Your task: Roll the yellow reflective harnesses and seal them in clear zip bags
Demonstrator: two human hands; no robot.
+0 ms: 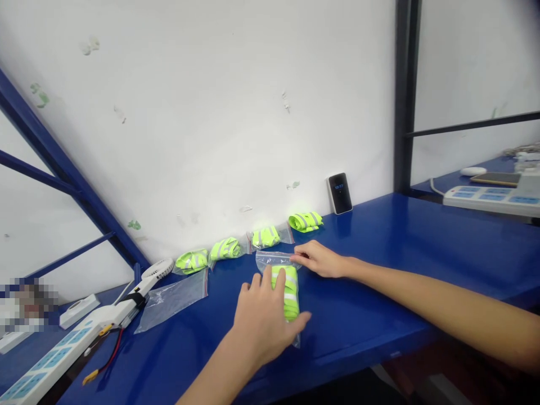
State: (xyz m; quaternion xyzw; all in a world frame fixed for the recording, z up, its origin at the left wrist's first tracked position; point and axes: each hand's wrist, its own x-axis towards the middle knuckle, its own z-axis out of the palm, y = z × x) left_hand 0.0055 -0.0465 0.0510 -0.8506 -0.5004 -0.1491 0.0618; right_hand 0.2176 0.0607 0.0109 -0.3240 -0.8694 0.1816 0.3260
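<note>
A folded neon-yellow vest point(291, 295) with pale reflective stripes lies inside a clear zip bag point(270, 258) on the blue table. My left hand point(264, 315) rests over the bagged vest, fingers spread and pressing on its left side. At the bag's upper right corner, my right hand point(314, 259) pinches the zip edge between thumb and fingers. Behind them, along the wall, sit several more folded vests: a bagged one point(192, 261) at the left, two bagged ones beside it, and a rolled vest point(306, 221) at the right end that seems unbagged.
A flat zip bag point(175, 301) lies left of my hands. Further left are a power strip point(54, 360), a small white fan point(158, 269) and a cable with yellow connectors point(90, 377). A black-fronted device point(340, 193) leans on the wall. Another power strip point(491, 199) is at the right.
</note>
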